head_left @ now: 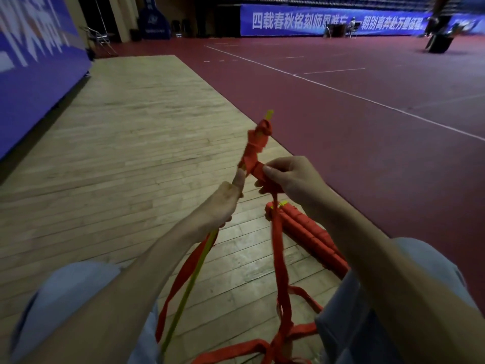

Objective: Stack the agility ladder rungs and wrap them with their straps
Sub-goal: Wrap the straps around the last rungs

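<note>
Loose flat red webbing straps (280, 271) trail across the pale plank floor (118, 153) between the knees. The left hand (225, 203) grips the thin yellow plastic rungs (196, 274), tilted upward. The right hand (291, 177) pinches strap wound round their upper end, and a red-wrapped bundle (309, 235) lies just beside.

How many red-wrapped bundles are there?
3: half-wrapped bundle in left hand and right hand; two finished bundles side by side on the floor. Others may be hidden.

Yellow rungs (194, 274) tilted upright, red strap (256, 147) wound round top
</note>
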Tool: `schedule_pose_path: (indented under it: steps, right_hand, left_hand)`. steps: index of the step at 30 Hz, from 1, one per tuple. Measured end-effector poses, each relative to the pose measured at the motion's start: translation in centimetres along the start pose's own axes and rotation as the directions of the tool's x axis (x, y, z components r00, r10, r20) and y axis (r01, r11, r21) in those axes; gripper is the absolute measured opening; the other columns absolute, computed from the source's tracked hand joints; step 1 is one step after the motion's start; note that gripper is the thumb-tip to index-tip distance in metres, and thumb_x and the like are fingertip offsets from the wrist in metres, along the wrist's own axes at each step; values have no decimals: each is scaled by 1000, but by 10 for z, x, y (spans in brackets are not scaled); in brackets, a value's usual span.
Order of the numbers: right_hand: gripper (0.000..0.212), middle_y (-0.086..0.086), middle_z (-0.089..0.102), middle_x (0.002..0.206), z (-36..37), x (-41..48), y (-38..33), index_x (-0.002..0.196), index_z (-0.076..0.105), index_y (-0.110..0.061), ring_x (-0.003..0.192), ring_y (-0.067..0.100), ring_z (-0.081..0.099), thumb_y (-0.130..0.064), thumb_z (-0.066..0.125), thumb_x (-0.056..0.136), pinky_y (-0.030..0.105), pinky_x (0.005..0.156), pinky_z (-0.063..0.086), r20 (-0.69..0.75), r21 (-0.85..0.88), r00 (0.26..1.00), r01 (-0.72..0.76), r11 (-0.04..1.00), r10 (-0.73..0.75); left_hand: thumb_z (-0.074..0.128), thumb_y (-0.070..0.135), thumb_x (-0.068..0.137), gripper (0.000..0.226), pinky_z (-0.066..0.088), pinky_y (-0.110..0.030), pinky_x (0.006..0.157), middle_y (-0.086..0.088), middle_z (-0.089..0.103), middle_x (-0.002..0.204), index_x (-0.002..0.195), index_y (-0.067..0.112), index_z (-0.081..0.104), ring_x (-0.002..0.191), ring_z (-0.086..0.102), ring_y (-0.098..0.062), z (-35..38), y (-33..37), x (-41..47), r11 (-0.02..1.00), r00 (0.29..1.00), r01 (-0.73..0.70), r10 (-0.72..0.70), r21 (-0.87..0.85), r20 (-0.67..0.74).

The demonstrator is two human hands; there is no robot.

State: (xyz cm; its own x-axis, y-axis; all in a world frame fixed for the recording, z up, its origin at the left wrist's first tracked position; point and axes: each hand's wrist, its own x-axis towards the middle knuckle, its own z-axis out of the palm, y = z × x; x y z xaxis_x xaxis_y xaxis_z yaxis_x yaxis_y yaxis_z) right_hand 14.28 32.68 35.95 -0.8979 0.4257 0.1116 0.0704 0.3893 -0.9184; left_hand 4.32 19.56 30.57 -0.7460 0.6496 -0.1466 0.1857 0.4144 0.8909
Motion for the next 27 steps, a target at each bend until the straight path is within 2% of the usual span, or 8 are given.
schedule_pose_path:
  steps: [2,6,11,14,17,21,23,27]
  right_hand:
    - [23,-1,71,78,1,1,0,85,66,-19,65,10,68,-14,51,101,26,71,59,8,48,1000,-30,998,29]
    - [20,0,69,75,-2,0,-2,87,68,-13,53,2,58,-21,54,100,18,55,52,-19,104,998,-49,993,51]
    - [34,-6,68,74,7,0,2,85,63,-21,51,-3,59,-53,56,92,13,49,42,-67,-194,997,35,980,-49]
    - [35,-10,66,66,13,0,4,82,60,-26,50,-4,60,-61,56,87,8,43,41,-93,-218,993,56,974,-78]
    - [46,-11,66,60,16,-1,6,79,65,-23,52,-1,63,-68,55,82,7,46,42,-144,-182,984,78,980,-105]
    - [55,-6,69,66,18,-1,9,76,67,-19,54,4,66,-71,52,84,17,52,49,-191,-186,977,53,981,-89]
    - [48,-7,65,58,15,-1,4,73,63,-18,45,2,61,-60,52,91,11,43,43,-207,-104,976,54,993,-74]
    - [41,-9,58,46,1,2,-4,68,54,-17,38,2,52,-41,47,100,16,39,40,-277,86,954,141,986,-113]
  left_hand:
    - [3,94,65,102,43,-27,63,5,46,87,123,22,46,85,52,-6,5,-2,4,997,997,32,-36,65,68]
    - [17,89,78,64,42,-32,67,5,57,98,97,34,42,88,56,-13,4,-8,7,988,999,31,-32,152,3]
    - [40,69,89,42,44,-29,62,11,58,88,109,32,46,79,60,-11,13,-13,4,973,962,-97,145,207,-230]
    - [55,36,97,26,35,-18,55,11,49,82,114,21,44,69,57,-11,20,-15,-4,850,834,-224,420,477,-357]
    - [50,43,94,41,40,-17,52,3,59,82,118,11,51,59,57,-13,21,-15,-10,662,665,-420,690,620,-286]
    - [52,33,97,29,54,-30,47,-1,62,78,114,9,52,53,58,-15,22,-16,-8,539,528,-558,817,631,-232]
    - [56,37,95,28,52,-24,49,3,57,82,110,19,41,57,55,-12,26,-18,-5,590,580,-579,783,562,-224]
    - [73,44,82,50,52,-11,68,8,53,111,106,40,28,91,63,3,26,-9,0,895,892,-445,446,26,-78]
